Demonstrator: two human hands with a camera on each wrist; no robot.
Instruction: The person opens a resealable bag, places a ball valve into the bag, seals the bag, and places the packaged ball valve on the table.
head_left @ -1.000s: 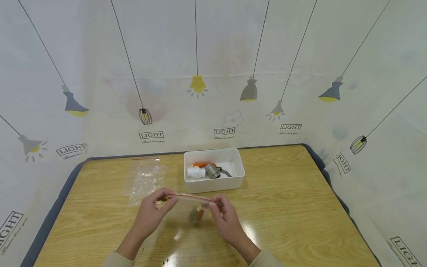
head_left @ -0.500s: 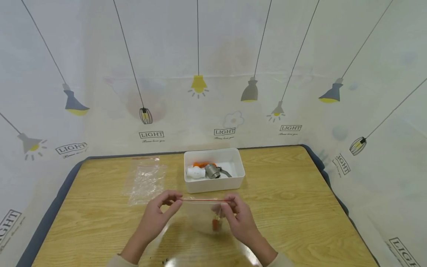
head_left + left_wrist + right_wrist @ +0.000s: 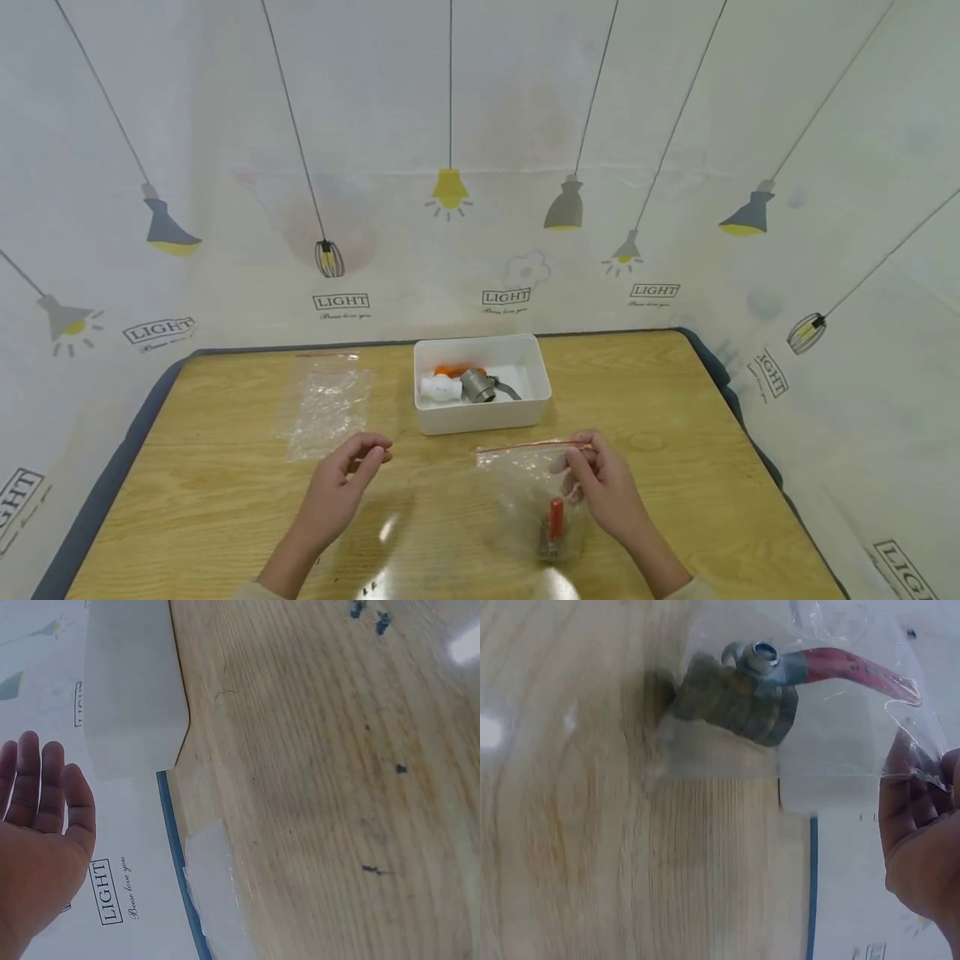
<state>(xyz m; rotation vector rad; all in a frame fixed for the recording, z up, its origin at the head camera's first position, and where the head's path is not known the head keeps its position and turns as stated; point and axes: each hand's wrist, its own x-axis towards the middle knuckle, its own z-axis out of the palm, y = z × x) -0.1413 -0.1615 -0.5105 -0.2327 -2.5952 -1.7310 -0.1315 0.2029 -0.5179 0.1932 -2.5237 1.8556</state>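
Note:
My right hand (image 3: 611, 492) pinches the top corner of a clear zip bag (image 3: 510, 487) with a red seal strip. The bag hangs to the right of the table's middle, its left end unheld. Inside lies a ball valve (image 3: 735, 701) with a brass-coloured body and a red lever handle (image 3: 855, 671), low in the bag as the right wrist view shows. My left hand (image 3: 335, 487) holds nothing; it hovers over the table (image 3: 225, 500) at the left, fingers loosely bent. In the left wrist view, the left hand's fingers are spread slightly apart.
A white bin (image 3: 487, 418) stands at the back centre. In it lie a grey metal fitting (image 3: 477, 385) with a dark lever, a white fitting (image 3: 441, 387) and an orange piece (image 3: 459, 369). Flat clear zip bags (image 3: 330, 408) lie left of the bin.
Both hands held the bag's top edge before. My left hand has let go and moved slightly left, while my right hand has carried the bag with the ball valve to the right.

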